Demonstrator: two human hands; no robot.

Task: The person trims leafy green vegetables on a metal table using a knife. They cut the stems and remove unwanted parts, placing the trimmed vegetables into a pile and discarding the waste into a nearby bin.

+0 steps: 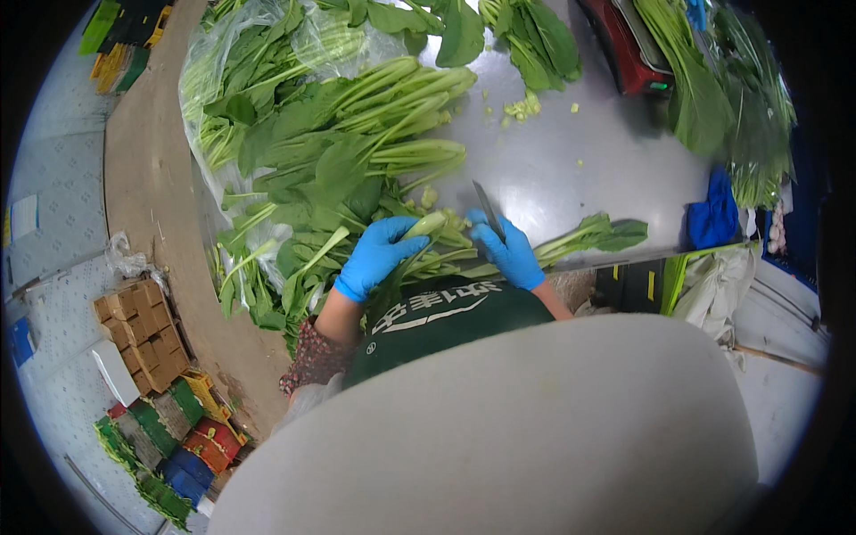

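Note:
Both my hands wear blue gloves above the near edge of a metal table (608, 194). My left hand (382, 253) grips a leafy green stalk (428, 226), its pale base pointing up and to the right. In my right hand (506, 249) is a knife (489, 208), its dark blade angled away from me. A large heap of leafy greens (334, 154) lies beyond and left of my left hand, partly on clear plastic. One loose leafy stalk (592, 234) rests right of my right hand, along the table edge.
A red weighing scale (618, 50) stands at the far right, with greens (695, 93) beside it. Pale trimmings (521, 108) are scattered on the metal. A blue cloth (713, 210) lies at the right corner. Cardboard boxes (144, 328) and coloured crates (174, 435) stand on the left.

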